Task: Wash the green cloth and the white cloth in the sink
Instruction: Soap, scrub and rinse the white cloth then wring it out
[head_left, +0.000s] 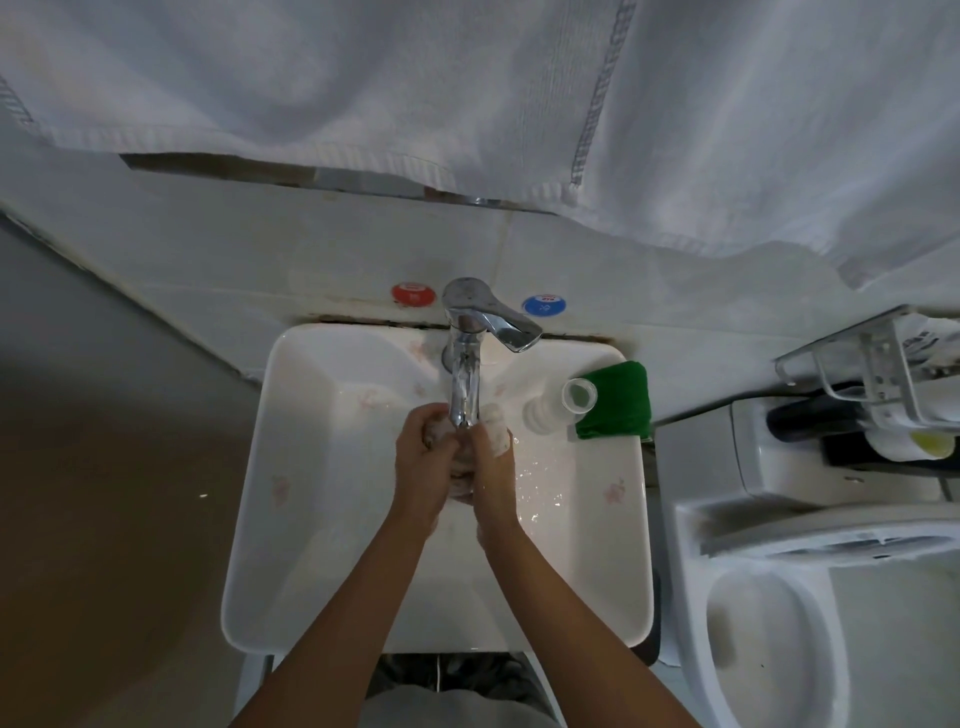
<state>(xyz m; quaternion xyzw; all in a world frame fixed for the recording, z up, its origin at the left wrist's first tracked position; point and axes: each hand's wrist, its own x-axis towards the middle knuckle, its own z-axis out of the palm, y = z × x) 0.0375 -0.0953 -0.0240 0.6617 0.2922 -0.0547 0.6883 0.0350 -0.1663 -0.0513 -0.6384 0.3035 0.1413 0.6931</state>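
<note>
Left hand (423, 457) and right hand (491, 467) both grip the bunched white cloth (493, 423) under the faucet (465, 384) over the sink (291, 519) (green cloth (621, 400) lies folded on the far-right rim).

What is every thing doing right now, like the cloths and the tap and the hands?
white cloth: bunched, squeezed between both hands under the spout.
green cloth: folded, lying on the sink's right rim.
tap: handle turned right.
left hand: gripping the white cloth.
right hand: gripping the white cloth.
sink: wet, water drops inside.
</note>
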